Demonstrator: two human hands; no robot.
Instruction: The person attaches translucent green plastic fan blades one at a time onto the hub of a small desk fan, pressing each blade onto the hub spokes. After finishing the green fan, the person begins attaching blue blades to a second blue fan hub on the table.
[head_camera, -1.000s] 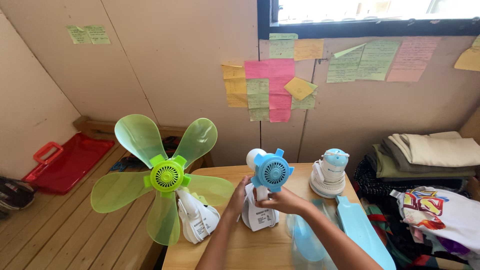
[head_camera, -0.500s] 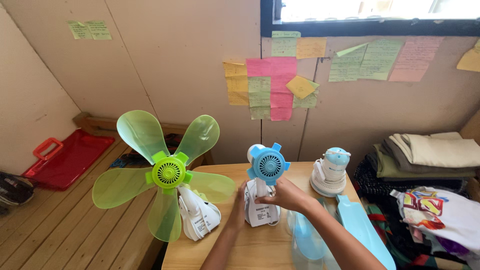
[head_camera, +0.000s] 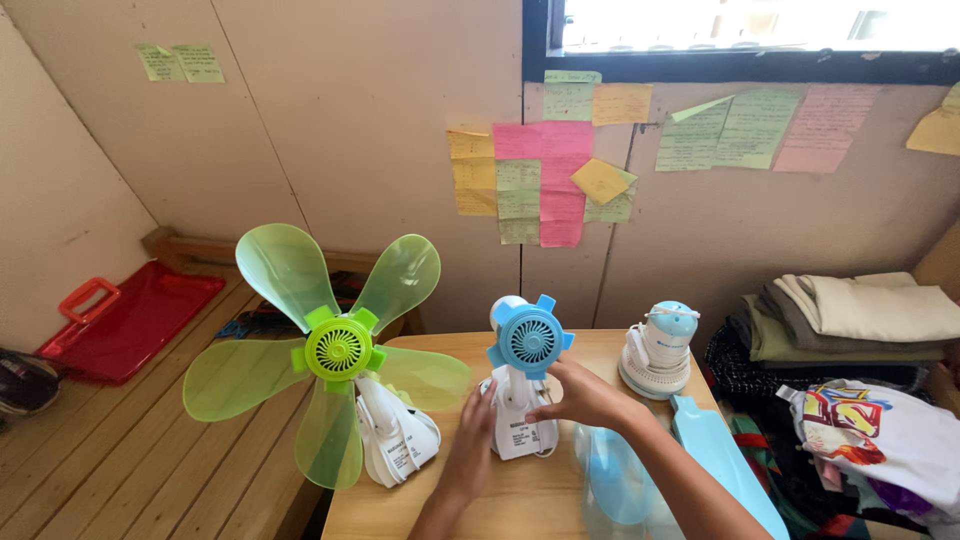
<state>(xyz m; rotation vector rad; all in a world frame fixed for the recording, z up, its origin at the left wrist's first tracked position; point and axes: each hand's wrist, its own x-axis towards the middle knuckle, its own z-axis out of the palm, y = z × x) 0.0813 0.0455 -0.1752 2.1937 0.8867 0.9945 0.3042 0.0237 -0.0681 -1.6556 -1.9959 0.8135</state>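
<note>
Both hands have shifted: left hand (head_camera: 472, 440) braces the blue fan (head_camera: 524, 390), fingers pressed together; right hand (head_camera: 585, 395) pinches its neck. Keep it upright mid-worktop (head_camera: 450, 510).

The left hand (head_camera: 472, 440) covers the lower left side of the white fan base (head_camera: 520, 425), and the right hand (head_camera: 585, 395) hides its right side; whether the fingers press a switch there cannot be told. Both forearms run off the bottom edge. The loose blue blades (head_camera: 700, 460) at 5 o'clock are cut by the same edge, so their number is unclear. The green fan (head_camera: 338, 350) hides part of its own white base behind its lower blade. Writing on the wall notes (head_camera: 540, 180) is too small to read. At 9 o'clock, a dark round object (head_camera: 25, 380) is cut by the left edge. The folded clothes (head_camera: 860, 310) run past the right edge.
</note>
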